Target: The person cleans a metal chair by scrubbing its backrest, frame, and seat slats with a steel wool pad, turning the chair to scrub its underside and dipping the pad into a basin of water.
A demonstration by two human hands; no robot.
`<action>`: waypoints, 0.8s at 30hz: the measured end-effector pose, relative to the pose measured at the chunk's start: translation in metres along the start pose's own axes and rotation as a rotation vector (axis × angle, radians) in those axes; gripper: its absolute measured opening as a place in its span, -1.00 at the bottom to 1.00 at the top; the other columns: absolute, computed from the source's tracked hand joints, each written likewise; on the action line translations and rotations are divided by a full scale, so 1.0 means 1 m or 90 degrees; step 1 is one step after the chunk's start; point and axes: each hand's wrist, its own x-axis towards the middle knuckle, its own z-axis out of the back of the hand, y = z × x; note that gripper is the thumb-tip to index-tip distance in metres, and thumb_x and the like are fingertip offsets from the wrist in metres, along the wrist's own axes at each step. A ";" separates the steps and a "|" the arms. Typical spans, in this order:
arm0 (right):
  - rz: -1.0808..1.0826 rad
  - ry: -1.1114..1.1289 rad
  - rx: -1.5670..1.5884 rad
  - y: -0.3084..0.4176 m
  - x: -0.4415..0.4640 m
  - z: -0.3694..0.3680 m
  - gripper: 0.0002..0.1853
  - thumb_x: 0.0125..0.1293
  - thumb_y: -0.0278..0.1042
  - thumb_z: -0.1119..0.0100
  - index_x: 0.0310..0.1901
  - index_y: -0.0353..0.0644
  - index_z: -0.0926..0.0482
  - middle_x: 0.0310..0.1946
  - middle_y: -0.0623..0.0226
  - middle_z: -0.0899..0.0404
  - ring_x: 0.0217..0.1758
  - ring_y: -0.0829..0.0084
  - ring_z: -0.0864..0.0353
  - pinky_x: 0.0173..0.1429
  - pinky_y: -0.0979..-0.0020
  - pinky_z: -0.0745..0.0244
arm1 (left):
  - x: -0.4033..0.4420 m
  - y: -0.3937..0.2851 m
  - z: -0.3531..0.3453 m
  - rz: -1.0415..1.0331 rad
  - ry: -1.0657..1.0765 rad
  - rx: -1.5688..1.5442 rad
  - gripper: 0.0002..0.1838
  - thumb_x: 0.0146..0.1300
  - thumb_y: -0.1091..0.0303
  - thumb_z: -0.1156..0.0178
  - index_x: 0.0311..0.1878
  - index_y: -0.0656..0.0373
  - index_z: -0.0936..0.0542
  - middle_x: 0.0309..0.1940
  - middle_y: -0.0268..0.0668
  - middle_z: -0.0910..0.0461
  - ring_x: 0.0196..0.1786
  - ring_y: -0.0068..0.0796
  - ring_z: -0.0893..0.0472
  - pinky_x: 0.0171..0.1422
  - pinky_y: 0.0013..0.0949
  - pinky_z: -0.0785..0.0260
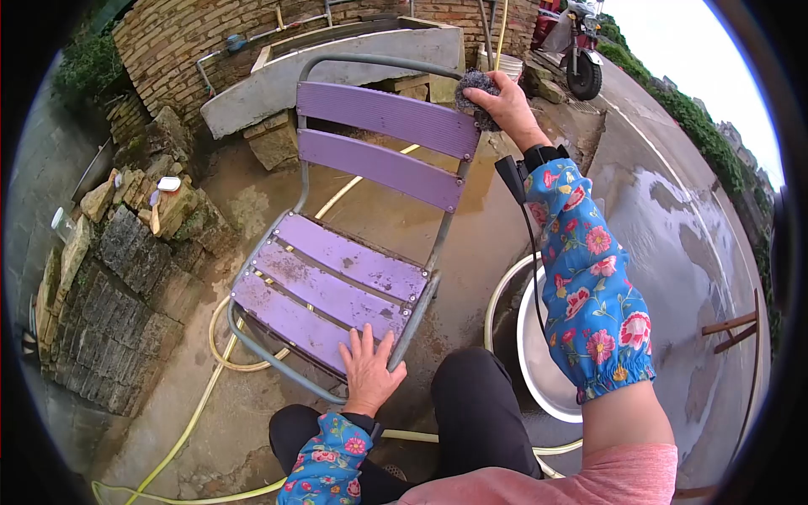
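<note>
A chair (pixel 383 119) with purple slats and a grey metal frame stands on the wet ground before me. Its seat slats (pixel 324 284) carry dark, dirty patches. My right hand (pixel 507 109) grips a grey steel wool scrubber (pixel 476 94) against the top right corner of the chair's back frame. Fingers spread, my left hand (pixel 370 370) rests on the front right part of the seat. Flowered blue sleeves cover both forearms.
To my right, partly behind my arm, lies a metal basin (pixel 539 362). A yellowish hose (pixel 198 412) winds across the ground under the chair. Stacked stones (pixel 139 261) stand at left, a concrete trough (pixel 337 80) behind, and a motorbike (pixel 582 59) at the far right.
</note>
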 end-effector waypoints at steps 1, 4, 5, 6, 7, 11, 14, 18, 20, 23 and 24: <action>-0.003 -0.038 0.016 -0.002 -0.004 -0.004 -0.49 0.09 -0.08 -0.43 -0.10 -0.33 -0.52 -0.27 0.09 -0.65 -0.21 0.27 -0.64 -0.08 0.33 -0.52 | -0.001 0.001 0.001 0.005 0.008 0.003 -0.31 -0.05 0.13 -0.34 0.24 0.03 -0.48 0.34 0.10 -0.24 0.40 0.26 -0.15 0.40 0.38 0.09; -0.034 -0.112 0.085 -0.010 -0.037 -0.013 -0.57 0.15 -0.12 -0.38 -0.12 -0.31 -0.53 -0.32 0.18 -0.64 -0.27 0.36 -0.61 -0.12 0.37 -0.52 | 0.000 0.001 -0.002 0.000 -0.008 0.009 -0.32 -0.06 0.12 -0.34 0.22 0.03 -0.50 0.33 0.09 -0.25 0.39 0.26 -0.15 0.40 0.37 0.09; -0.047 -0.122 0.104 -0.006 -0.052 -0.015 -0.59 0.18 -0.13 -0.36 -0.13 -0.30 -0.53 -0.33 0.21 -0.64 -0.29 0.40 -0.60 -0.13 0.38 -0.52 | 0.000 0.002 -0.003 -0.001 -0.007 0.009 -0.32 -0.06 0.12 -0.34 0.22 0.03 -0.50 0.33 0.09 -0.25 0.39 0.26 -0.15 0.40 0.37 0.09; -0.040 -0.132 0.176 -0.019 -0.063 -0.026 -0.62 0.21 -0.14 -0.34 -0.12 -0.28 -0.54 -0.34 0.25 -0.63 -0.30 0.46 -0.58 -0.15 0.39 -0.51 | 0.000 0.002 -0.004 -0.001 -0.008 0.012 -0.32 -0.05 0.11 -0.34 0.22 0.04 -0.50 0.33 0.09 -0.25 0.39 0.26 -0.15 0.41 0.37 0.10; -0.067 -0.149 0.188 -0.031 -0.078 -0.035 -0.64 0.21 -0.15 -0.34 -0.13 -0.27 -0.53 -0.35 0.24 -0.63 -0.30 0.46 -0.58 -0.17 0.38 -0.51 | 0.000 0.001 -0.004 -0.002 -0.010 0.014 -0.32 -0.05 0.11 -0.34 0.22 0.04 -0.50 0.33 0.09 -0.25 0.39 0.25 -0.15 0.41 0.36 0.10; -0.126 -0.017 0.056 -0.021 -0.141 -0.051 -0.69 0.21 -0.22 -0.31 -0.19 -0.27 -0.49 -0.38 0.21 -0.61 -0.36 0.40 -0.57 -0.20 0.35 -0.50 | -0.001 0.000 -0.002 -0.003 -0.006 0.013 -0.31 -0.05 0.10 -0.34 0.23 0.03 -0.50 0.34 0.09 -0.24 0.40 0.25 -0.15 0.41 0.37 0.10; -0.146 0.009 0.020 -0.034 -0.150 -0.050 -0.69 0.21 -0.22 -0.32 -0.21 -0.29 -0.50 -0.38 0.18 -0.61 -0.36 0.41 -0.57 -0.20 0.35 -0.51 | 0.003 0.001 -0.001 0.000 -0.008 0.009 -0.30 -0.06 0.10 -0.35 0.24 0.03 -0.49 0.34 0.09 -0.24 0.40 0.24 -0.15 0.41 0.37 0.10; -0.103 -0.167 0.069 0.002 -0.094 -0.025 -0.64 0.17 -0.18 -0.35 -0.21 -0.32 -0.50 -0.45 0.16 -0.58 -0.36 0.32 -0.59 -0.20 0.29 -0.49 | 0.000 0.003 -0.007 0.000 -0.011 0.007 -0.29 -0.08 0.10 -0.36 0.24 0.02 -0.50 0.35 0.08 -0.24 0.41 0.24 -0.15 0.42 0.37 0.10; -0.094 -0.167 0.005 0.002 -0.091 -0.027 -0.63 0.17 -0.17 -0.34 -0.22 -0.32 -0.49 -0.44 0.14 -0.59 -0.36 0.30 -0.60 -0.20 0.29 -0.50 | -0.001 0.003 -0.006 -0.002 -0.022 0.011 -0.29 -0.08 0.11 -0.36 0.24 0.01 -0.50 0.34 0.06 -0.25 0.40 0.23 -0.16 0.42 0.37 0.10; -0.163 -0.081 -0.010 -0.016 -0.131 -0.047 -0.59 0.16 -0.11 -0.34 -0.22 -0.33 -0.49 -0.34 -0.03 -0.61 -0.28 0.08 -0.64 -0.14 0.22 -0.53 | -0.001 0.003 -0.005 0.004 -0.016 0.007 -0.30 -0.07 0.12 -0.35 0.24 0.01 -0.49 0.34 0.07 -0.25 0.40 0.23 -0.16 0.42 0.36 0.10; -0.158 -0.064 -0.025 -0.030 -0.145 -0.056 -0.59 0.15 -0.11 -0.35 -0.21 -0.33 -0.49 -0.33 -0.04 -0.61 -0.26 0.07 -0.64 -0.13 0.21 -0.53 | -0.001 0.002 -0.004 0.007 -0.009 0.005 -0.30 -0.07 0.12 -0.35 0.24 0.02 -0.49 0.34 0.07 -0.25 0.40 0.23 -0.15 0.41 0.36 0.10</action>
